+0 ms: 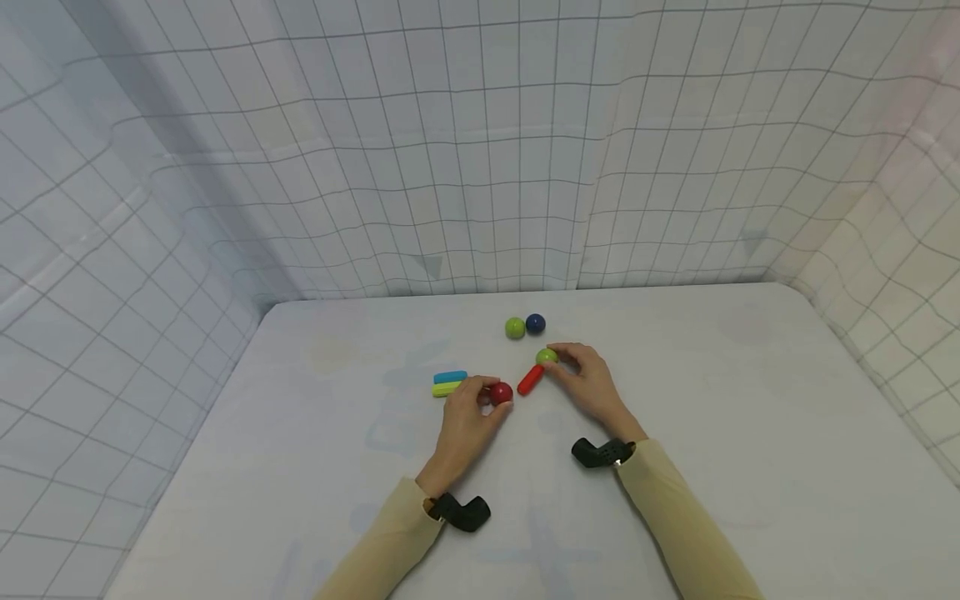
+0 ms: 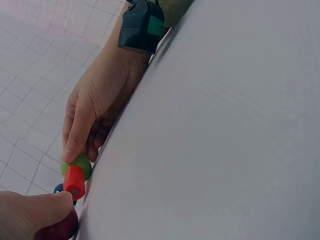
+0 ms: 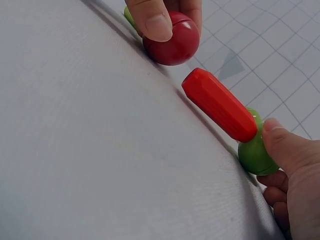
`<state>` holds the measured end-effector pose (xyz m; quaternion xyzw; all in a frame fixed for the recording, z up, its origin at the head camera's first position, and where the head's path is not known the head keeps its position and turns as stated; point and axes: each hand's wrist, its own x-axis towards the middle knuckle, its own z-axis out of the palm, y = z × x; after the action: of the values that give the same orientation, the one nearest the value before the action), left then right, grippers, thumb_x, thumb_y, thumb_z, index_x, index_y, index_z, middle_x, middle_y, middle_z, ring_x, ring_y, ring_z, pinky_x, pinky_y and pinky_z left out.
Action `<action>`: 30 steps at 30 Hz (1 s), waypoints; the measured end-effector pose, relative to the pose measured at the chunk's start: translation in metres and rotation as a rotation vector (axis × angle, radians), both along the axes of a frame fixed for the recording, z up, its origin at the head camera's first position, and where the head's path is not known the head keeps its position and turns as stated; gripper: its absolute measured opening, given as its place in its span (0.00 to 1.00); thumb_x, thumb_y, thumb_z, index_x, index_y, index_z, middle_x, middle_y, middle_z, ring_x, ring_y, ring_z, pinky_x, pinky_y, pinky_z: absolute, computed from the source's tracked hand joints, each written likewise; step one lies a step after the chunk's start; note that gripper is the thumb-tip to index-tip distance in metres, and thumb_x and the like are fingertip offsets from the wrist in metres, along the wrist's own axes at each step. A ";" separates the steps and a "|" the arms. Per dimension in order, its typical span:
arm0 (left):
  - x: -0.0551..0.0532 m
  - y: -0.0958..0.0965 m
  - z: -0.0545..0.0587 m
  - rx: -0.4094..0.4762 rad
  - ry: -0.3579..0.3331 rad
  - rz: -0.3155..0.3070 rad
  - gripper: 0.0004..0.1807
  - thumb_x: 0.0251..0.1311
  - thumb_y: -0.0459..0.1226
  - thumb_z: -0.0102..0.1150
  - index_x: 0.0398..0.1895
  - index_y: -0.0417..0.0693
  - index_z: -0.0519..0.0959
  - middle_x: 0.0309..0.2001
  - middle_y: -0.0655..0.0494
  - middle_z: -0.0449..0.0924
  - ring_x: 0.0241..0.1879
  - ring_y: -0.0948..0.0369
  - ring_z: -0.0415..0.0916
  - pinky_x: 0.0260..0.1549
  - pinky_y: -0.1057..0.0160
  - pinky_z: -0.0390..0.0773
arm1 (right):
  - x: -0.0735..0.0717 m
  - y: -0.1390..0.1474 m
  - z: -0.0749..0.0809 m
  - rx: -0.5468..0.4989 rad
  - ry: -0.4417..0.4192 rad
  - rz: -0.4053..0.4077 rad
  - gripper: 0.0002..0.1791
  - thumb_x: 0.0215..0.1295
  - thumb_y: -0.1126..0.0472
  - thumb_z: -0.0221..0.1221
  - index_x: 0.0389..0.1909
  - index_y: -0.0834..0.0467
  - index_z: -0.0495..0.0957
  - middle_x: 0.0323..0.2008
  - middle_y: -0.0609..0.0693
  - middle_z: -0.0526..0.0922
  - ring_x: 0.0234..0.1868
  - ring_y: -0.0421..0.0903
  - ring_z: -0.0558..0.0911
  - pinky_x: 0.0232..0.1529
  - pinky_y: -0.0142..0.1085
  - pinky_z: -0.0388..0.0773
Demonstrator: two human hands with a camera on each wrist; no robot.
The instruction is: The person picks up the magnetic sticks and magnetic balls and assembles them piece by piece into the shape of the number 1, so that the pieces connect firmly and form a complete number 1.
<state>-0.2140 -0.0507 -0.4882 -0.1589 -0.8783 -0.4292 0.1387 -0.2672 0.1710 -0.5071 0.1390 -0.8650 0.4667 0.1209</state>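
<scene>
My left hand [image 1: 462, 429] pinches a glossy dark red ball [image 1: 503, 393] between thumb and fingers, near the middle of the table. To its right, my right hand [image 1: 591, 390] holds a green ball [image 1: 545, 357] with thumb and fingertips. A short red faceted rod [image 1: 530, 380] lies between the two hands. In the right wrist view the rod [image 3: 217, 102] has one end against the green ball [image 3: 256, 156], while its other end points toward the red ball [image 3: 175, 47]. A small grey spot marks the rod's end face [image 2: 74, 191] in the left wrist view.
Just beyond my left fingers lie a blue rod [image 1: 450, 377] and a yellow-green rod [image 1: 446, 389], side by side. Farther back, another green ball [image 1: 514, 327] sits next to a dark blue ball [image 1: 536, 323]. White grid-patterned curtains [image 1: 517, 167] enclose the white table [image 1: 337, 350].
</scene>
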 end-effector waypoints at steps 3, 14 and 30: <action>-0.001 0.000 -0.001 0.026 -0.001 -0.002 0.19 0.49 0.34 0.72 0.44 0.40 0.78 0.38 0.51 0.78 0.34 0.61 0.76 0.35 0.65 0.78 | 0.001 0.000 0.000 0.002 0.004 -0.004 0.20 0.62 0.54 0.63 0.52 0.59 0.79 0.46 0.53 0.80 0.49 0.50 0.75 0.51 0.46 0.69; -0.003 -0.001 -0.005 0.096 0.008 -0.034 0.19 0.47 0.34 0.73 0.43 0.40 0.78 0.38 0.52 0.78 0.34 0.62 0.78 0.35 0.66 0.78 | 0.000 0.001 0.001 0.012 -0.016 -0.011 0.20 0.63 0.53 0.62 0.53 0.58 0.79 0.45 0.53 0.80 0.48 0.50 0.75 0.51 0.45 0.69; -0.001 0.002 -0.008 0.105 -0.011 -0.035 0.19 0.46 0.36 0.74 0.41 0.42 0.78 0.37 0.53 0.79 0.33 0.62 0.78 0.34 0.67 0.78 | 0.000 0.001 -0.001 0.006 -0.030 -0.008 0.20 0.63 0.53 0.62 0.53 0.57 0.78 0.46 0.53 0.80 0.48 0.49 0.75 0.51 0.45 0.69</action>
<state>-0.2149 -0.0488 -0.4957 -0.1645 -0.8523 -0.4780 0.1344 -0.2673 0.1717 -0.5084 0.1288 -0.8687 0.4657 0.1093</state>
